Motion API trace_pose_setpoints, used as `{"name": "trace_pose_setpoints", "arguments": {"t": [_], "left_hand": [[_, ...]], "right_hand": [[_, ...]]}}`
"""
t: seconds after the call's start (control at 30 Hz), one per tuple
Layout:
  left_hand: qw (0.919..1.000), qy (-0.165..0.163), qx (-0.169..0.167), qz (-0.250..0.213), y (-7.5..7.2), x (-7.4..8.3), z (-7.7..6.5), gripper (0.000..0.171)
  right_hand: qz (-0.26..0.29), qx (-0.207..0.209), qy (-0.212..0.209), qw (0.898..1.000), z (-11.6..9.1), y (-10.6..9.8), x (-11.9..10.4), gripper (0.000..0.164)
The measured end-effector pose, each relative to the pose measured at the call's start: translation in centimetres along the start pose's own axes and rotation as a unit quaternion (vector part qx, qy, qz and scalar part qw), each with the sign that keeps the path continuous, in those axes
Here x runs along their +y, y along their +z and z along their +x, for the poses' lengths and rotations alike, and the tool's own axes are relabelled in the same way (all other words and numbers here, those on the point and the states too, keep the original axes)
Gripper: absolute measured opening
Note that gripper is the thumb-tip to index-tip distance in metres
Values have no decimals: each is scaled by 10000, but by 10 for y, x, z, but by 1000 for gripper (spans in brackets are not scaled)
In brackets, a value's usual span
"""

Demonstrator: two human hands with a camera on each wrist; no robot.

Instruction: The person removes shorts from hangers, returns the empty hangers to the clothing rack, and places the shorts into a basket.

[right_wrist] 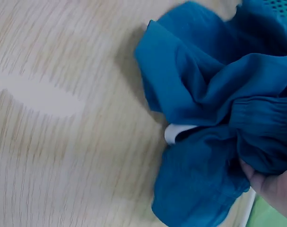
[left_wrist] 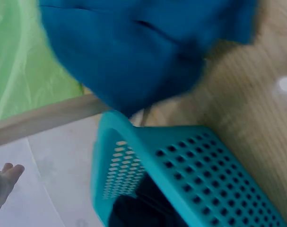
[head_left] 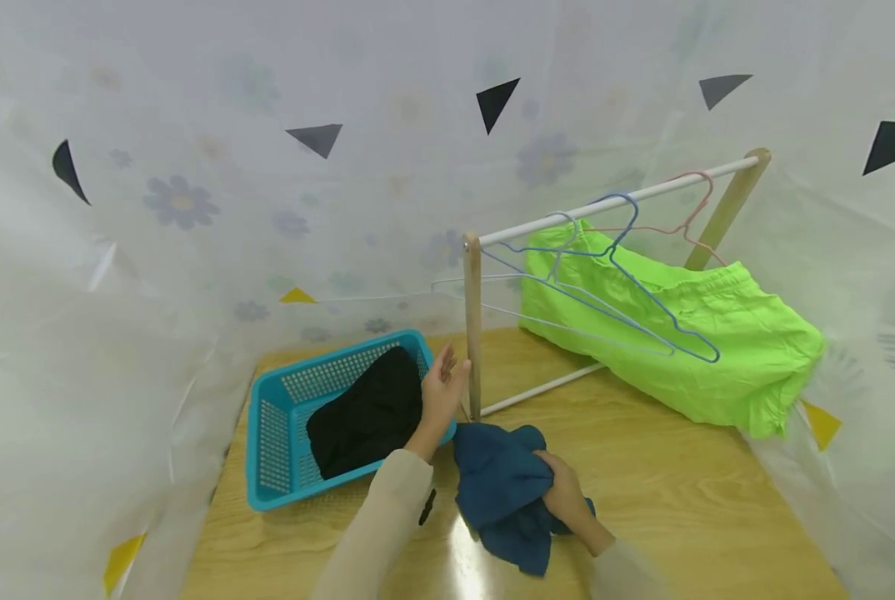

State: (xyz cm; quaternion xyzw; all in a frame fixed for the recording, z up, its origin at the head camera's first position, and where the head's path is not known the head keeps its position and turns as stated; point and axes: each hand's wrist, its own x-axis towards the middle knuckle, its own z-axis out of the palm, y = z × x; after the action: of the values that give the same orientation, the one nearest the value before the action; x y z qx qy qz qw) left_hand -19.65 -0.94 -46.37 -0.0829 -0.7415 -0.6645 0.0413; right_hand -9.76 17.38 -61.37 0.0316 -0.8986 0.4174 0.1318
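Note:
Crumpled blue shorts [head_left: 503, 483] with a gathered waistband are spread over the table just right of the basket. My right hand [head_left: 570, 498] grips their right side, the thumb [right_wrist: 253, 174] pressing into the folds in the right wrist view. A white patch, perhaps a label, shows among those folds. My left hand [head_left: 442, 396] is raised over the basket's right end, beside the rack's near wooden post, its fingers relaxed and holding nothing. Inside the blue-green plastic basket [head_left: 267, 387] lies a bunched black cloth [head_left: 368, 412].
A rack with a white rail [head_left: 515, 230] stands at the back right. From it hang a dark blue hanger [head_left: 635, 287], a pale hanger [head_left: 560, 250] and a pink hanger [head_left: 687, 229]. Bright green shorts [head_left: 665, 350] lean behind them. A small black object [head_left: 427, 507] lies before the basket.

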Motion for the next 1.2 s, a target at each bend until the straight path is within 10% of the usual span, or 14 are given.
{"name": "trace_pose_setpoints", "arguments": {"t": [0.3,0.57,0.83,1.1,1.2], "left_hand": [[9849,1080,-190,1340,-38,-46,-25,50],[9767,689,79,2029,-101,-69,-37,58],[9503,680,566,2986,-157,-70,-42,60],[8856,-81,335,4632,-222,-83,-53,61],[8741,-522,313,4819,-242,-90,-61,60]], "right_hand": [[135,559,-256,9980,-3,-13,-10,30],[227,679,-396,9966,-3,-19,-25,32],[440,545,-318,9970,2,-29,-44,35],[442,577,-535,9959,2,-32,-58,37],[542,564,-709,9944,1,-34,-62,40]]}}
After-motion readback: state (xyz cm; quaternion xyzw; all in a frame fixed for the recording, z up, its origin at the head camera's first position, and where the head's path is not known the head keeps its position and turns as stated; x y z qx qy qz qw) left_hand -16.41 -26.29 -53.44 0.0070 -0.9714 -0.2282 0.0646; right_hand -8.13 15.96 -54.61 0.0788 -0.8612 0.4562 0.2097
